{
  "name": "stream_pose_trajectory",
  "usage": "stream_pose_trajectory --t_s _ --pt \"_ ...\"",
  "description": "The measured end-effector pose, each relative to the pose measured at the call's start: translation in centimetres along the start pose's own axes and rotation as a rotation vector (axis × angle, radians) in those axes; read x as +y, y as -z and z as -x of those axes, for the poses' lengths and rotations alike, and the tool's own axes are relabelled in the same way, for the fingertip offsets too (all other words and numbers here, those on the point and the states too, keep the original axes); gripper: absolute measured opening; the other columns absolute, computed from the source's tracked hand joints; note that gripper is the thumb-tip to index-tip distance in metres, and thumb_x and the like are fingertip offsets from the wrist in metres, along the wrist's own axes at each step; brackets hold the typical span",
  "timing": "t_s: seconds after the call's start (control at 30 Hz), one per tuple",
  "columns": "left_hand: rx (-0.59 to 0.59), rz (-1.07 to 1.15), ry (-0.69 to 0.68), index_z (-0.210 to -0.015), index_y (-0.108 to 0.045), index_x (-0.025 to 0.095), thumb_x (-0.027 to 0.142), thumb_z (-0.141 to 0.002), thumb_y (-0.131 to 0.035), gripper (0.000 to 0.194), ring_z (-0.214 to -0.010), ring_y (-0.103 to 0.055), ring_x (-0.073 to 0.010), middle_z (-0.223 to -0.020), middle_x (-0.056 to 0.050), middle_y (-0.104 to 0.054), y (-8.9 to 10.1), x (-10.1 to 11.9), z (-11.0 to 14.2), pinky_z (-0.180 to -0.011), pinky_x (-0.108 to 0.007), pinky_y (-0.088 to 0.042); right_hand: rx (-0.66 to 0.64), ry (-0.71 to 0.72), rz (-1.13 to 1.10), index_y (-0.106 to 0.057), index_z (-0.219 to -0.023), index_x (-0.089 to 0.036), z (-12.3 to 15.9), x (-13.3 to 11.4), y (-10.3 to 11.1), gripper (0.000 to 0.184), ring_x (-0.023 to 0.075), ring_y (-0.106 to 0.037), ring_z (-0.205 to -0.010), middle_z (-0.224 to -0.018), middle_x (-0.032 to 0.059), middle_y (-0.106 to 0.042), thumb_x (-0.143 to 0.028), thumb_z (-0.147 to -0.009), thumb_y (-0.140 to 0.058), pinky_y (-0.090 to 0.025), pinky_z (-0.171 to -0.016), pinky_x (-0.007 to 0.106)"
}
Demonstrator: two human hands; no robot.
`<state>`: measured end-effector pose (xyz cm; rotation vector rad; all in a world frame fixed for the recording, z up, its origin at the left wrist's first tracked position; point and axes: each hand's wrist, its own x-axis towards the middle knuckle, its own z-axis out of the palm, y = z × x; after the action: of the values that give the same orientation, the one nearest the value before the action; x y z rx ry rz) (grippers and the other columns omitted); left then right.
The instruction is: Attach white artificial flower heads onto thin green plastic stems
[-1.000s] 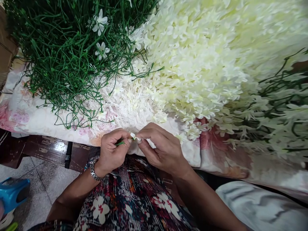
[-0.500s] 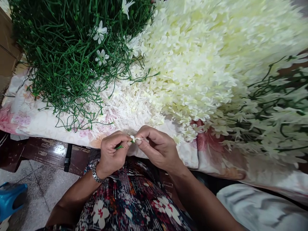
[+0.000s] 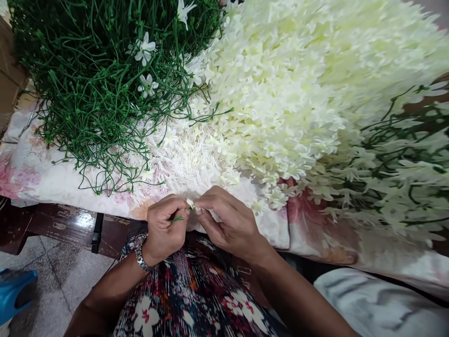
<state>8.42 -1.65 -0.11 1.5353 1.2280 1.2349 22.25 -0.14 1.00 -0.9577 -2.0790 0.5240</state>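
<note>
- Here at the front edge, the left hand (image 3: pixel 166 227) pinches a slim green stem (image 3: pixel 176 218) between thumb and curled forefinger; a short bit of it pokes out, thin and smooth like moulded plastic.
- Right beside it, the right hand (image 3: pixel 229 227) has thumb and forefinger brought together at the tips, clamped on a small white blossom (image 3: pixel 190 203); that scrap of petal sits between the two hands, right at the stem's end, its finer shape too small to read.
- Behind them, upper left, a springy heap of green stems (image 3: pixel 94 89) sprawls, wiry, forked and tangled; loose white flowers with narrow petals lie on top.
- To the right of that, a great bank of creamy blossoms (image 3: pixel 280 89), soft, thin-petalled, tinged yellow in the folds; between the heaps, spiky white pieces (image 3: pixel 182 161), fine as bristles.
- At far right, white-flowered sprays (image 3: pixel 396 178) with dark green stalks, loose and feathery.
- Under it all, a pale floral cloth (image 3: pixel 66 187), softly creased; on the left wrist, a metal-link watch (image 3: pixel 141 256), glinting.
</note>
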Motion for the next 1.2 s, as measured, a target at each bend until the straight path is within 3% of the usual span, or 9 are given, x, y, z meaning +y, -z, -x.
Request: stream_pose_trajectory --t_s 0.17,0.43,0.6,0.83,1.2 --pt "0.014 -0.013 -0.002 -0.057 -0.049 0.015 0.006 -0.07 -0.046 0.016 -0.049 -0.036 -0.0076 -0.051 0.004 -0.039 -0.1 0.0 -0.1 -0.047 -0.02 -0.03 -0.011 0.056 0.11 -0.05 -0.084 -0.013 0.2 0.2 -0.1 0.013 0.0132 -0.046 -0.066 -0.068 0.005 -0.052 -0.006 -0.074 -0.048 -0.043 -0.058 0.027" --pt "-0.003 0.052 0.019 -0.068 -0.058 0.015 0.013 -0.075 -0.05 0.01 -0.056 -0.045 -0.0093 -0.059 0.001 -0.05 0.3 -0.3 0.0 -0.052 -0.021 -0.036 -0.066 -0.068 -0.052 -0.048 -0.103 -0.014 0.1 -0.3 2.4 0.034 0.0157 -0.052 -0.085 -0.092 0.0089 -0.054 -0.017 -0.071 -0.057 -0.046 -0.071 0.03" --pt "-0.038 0.075 -0.032 -0.073 -0.06 0.015 0.009 -0.074 -0.051 0.011 -0.055 -0.045 -0.0085 -0.058 0.001 -0.049 0.2 -0.3 0.0 -0.051 -0.02 -0.036 0.024 -0.042 -0.019 -0.053 -0.092 -0.015 0.1 -0.6 3.2 0.024 0.0129 -0.051 -0.072 -0.077 0.0052 -0.054 -0.009 -0.068 -0.056 -0.045 -0.061 0.027" --pt "-0.059 0.002 -0.074 -0.073 -0.059 0.014 0.003 -0.071 -0.048 0.016 -0.055 -0.046 -0.0081 -0.059 0.001 -0.051 0.0 -0.1 0.0 -0.051 -0.02 -0.036 -0.011 0.075 0.133 -0.052 -0.087 -0.018 0.6 0.1 2.2 0.021 0.0131 -0.05 -0.067 -0.072 0.0032 -0.056 -0.007 -0.069 -0.054 -0.043 -0.059 0.029" --pt "-0.078 -0.082 -0.154 -0.074 -0.056 0.015 0.002 -0.07 -0.047 0.016 -0.053 -0.043 -0.0074 -0.059 0.002 -0.049 -0.1 -0.3 0.0 -0.05 -0.021 -0.036 -0.099 0.071 0.126 -0.05 -0.081 -0.018 0.5 0.7 2.0 0.013 0.0125 -0.05 -0.067 -0.07 0.0032 -0.054 -0.007 -0.073 -0.049 -0.045 -0.059 0.027"
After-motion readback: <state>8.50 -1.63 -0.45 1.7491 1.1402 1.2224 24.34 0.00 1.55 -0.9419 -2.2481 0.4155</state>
